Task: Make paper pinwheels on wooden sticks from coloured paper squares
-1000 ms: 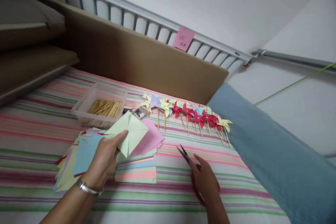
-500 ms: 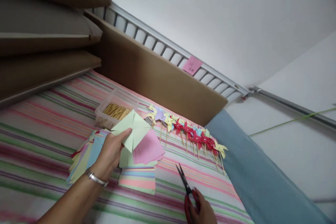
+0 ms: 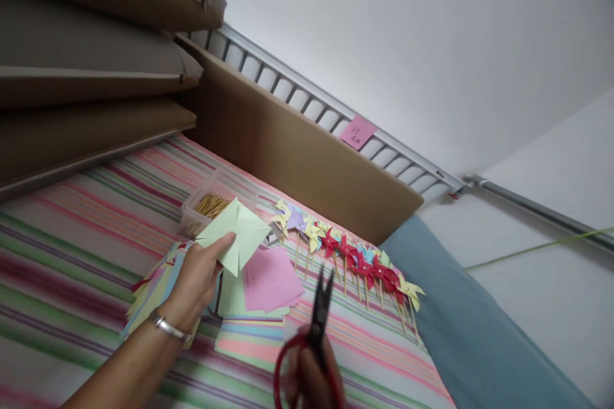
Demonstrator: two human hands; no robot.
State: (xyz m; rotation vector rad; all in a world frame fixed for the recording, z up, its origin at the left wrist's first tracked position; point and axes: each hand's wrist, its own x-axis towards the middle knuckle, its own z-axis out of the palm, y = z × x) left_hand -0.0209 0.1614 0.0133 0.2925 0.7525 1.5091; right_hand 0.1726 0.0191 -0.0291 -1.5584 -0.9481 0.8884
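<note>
Between thumb and fingers, my left hand point(image 3: 201, 271) holds a pale green paper square point(image 3: 242, 233) with slits cut in from its corners. My right hand point(image 3: 314, 374), at the bottom of the view, grips red-handled scissors point(image 3: 319, 319). Their dark blades point up and stand slightly apart, clear of the paper. Under and beside the green square lie pink paper sheets point(image 3: 271, 278) and a stack of multicoloured paper point(image 3: 252, 339). More coloured paper point(image 3: 156, 291) is partly hidden behind my left wrist. Blurring hides some of my right fingers.
A clear plastic box point(image 3: 223, 185) of thin wooden sticks stands behind the paper. Several paper pinwheels on sticks point(image 3: 355, 259) lie in a row to the right on the striped cloth point(image 3: 91, 230). A brown board point(image 3: 292, 147) leans at the back; cushioned slabs point(image 3: 105, 57) are stacked left.
My right hand has moved left and raised the scissors, their blades now tilting a little right. The left hand still holds the green square, which has turned slightly. The view has shifted a little.
</note>
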